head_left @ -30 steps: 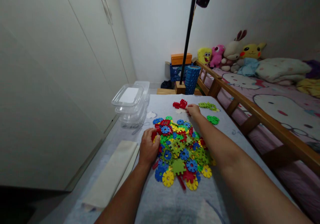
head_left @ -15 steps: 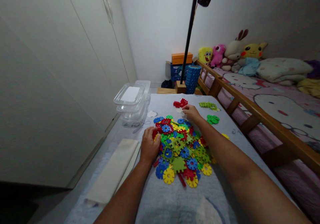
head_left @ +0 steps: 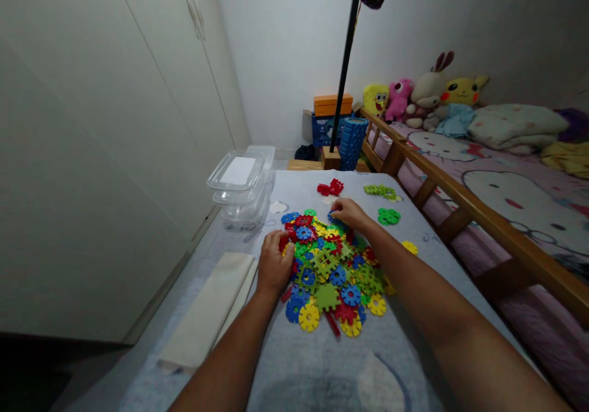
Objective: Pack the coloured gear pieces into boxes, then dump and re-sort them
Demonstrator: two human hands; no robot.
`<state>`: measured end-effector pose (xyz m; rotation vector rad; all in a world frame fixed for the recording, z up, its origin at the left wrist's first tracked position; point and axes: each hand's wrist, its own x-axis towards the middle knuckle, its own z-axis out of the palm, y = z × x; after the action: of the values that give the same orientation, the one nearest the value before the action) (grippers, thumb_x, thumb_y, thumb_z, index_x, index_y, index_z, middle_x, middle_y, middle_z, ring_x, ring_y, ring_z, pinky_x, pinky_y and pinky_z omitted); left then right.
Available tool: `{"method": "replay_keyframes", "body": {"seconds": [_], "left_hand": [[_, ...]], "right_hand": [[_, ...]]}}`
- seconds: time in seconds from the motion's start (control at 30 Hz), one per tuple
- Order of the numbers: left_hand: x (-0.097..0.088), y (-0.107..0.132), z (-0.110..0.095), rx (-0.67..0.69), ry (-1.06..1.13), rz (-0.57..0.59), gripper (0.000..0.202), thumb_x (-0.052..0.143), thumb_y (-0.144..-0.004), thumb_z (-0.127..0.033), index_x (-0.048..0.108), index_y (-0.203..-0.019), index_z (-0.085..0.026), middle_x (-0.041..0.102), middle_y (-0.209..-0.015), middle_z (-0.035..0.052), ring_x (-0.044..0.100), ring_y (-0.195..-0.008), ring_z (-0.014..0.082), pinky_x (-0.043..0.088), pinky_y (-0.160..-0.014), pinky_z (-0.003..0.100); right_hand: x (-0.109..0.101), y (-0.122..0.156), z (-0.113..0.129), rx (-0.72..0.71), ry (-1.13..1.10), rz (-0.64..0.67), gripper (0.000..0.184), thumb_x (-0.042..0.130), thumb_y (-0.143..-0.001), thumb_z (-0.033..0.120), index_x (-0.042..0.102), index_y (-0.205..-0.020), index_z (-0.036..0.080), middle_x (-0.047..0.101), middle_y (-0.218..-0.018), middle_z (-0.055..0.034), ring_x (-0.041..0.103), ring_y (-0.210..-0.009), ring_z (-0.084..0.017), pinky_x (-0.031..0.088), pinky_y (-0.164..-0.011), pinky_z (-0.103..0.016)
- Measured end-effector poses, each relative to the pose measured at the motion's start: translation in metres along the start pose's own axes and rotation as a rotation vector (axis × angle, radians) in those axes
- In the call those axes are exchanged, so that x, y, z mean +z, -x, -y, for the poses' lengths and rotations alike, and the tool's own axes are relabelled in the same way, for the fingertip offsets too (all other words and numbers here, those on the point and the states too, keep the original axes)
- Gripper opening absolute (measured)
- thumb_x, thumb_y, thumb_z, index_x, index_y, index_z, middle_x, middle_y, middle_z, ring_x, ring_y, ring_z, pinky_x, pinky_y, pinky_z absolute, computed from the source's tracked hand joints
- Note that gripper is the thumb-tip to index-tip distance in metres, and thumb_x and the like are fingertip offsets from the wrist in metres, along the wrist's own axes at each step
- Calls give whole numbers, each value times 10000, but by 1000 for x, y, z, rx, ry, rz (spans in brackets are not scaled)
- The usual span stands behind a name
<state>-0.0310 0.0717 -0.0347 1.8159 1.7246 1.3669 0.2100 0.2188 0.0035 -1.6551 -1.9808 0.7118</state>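
Note:
A heap of plastic interlocking pieces (head_left: 326, 263) in red, blue, green and yellow lies on the cloth-covered table, with notched discs and square pieces mixed together. My left hand (head_left: 275, 263) rests against the heap's left edge, thumb and curved fingers apart, beside some red and yellow pieces. At the far edge, my right hand (head_left: 350, 213) has its fingertips closed on a blue notched disc (head_left: 332, 217). Beyond it sits a small group of red pieces (head_left: 330, 187). Light-green pieces (head_left: 381, 192), green discs (head_left: 389, 216) and yellow discs (head_left: 409, 247) lie in separate groups to the right.
Clear plastic containers with lids (head_left: 239, 182) are stacked at the table's far left. Folded cream cloth (head_left: 207, 314) lies left of my left arm. A wooden bed rail (head_left: 442, 197) runs along the right side, and a black pole (head_left: 343, 75) rises behind the table.
My right hand has come back slightly from near the red group to the heap's far edge, onto a blue disc. The left hand stays at the heap, and the view has shifted slightly.

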Motion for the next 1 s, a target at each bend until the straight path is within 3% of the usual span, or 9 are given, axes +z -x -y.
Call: {"method": "replay_keyframes", "body": {"seconds": [0.23, 0.37, 0.53, 0.77, 0.87, 1.0], "left_hand": [[-1, -1, 0, -8, -3, 8, 208, 554, -864, -247, 655, -1043, -218, 646, -1108, 82, 602, -1145, 256, 469, -1077, 434], [-1, -1, 0, -15, -5, 23, 211, 545, -865, -252, 651, -1044, -215, 642, -1114, 87, 597, -1152, 259, 463, -1084, 439], [-1, -1, 1, -17, -18, 42, 211, 558, -856, -282, 646, -1037, -217, 643, -1112, 88, 599, -1154, 268, 460, -1086, 448], [-2, -3, 2, -15, -38, 50, 222, 555, -833, -283, 646, -1020, -206, 648, -1075, 89, 606, -1126, 270, 465, -1074, 449], [-2, -3, 3, -18, -44, 50, 228, 556, -826, -293, 644, -1014, -199, 646, -1077, 95, 606, -1122, 273, 462, -1075, 451], [-3, -2, 3, -28, -56, 57, 242, 554, -829, -313, 644, -1020, -195, 644, -1089, 102, 608, -1112, 277, 465, -1068, 454]], "right_hand": [[-46, 34, -23, 72, -409, -155, 220, 704, -631, 348, 620, -754, 187, 634, -664, 15, 521, -595, -120, 410, -568, -244], [-78, 81, -51, 139, -439, -179, 344, 738, -609, 437, 657, -825, 182, 654, -670, -3, 512, -576, -121, 391, -532, -245], [-101, 156, -79, 274, -412, -134, 329, 755, -607, 452, 677, -806, 201, 695, -714, -22, 582, -606, -149, 440, -556, -263], [-102, 236, -105, 288, -312, -4, 213, 705, -654, 389, 698, -768, 209, 685, -715, -30, 608, -645, -175, 465, -614, -290], [-95, 251, -115, 245, -146, -82, 144, 674, -649, 324, 693, -738, 213, 677, -758, -51, 619, -705, -198, 487, -673, -315], [-88, 258, -117, 218, -6, -189, 236, 696, -667, 312, 732, -882, 220, 687, -930, -86, 641, -784, -217, 525, -748, -340]]}}
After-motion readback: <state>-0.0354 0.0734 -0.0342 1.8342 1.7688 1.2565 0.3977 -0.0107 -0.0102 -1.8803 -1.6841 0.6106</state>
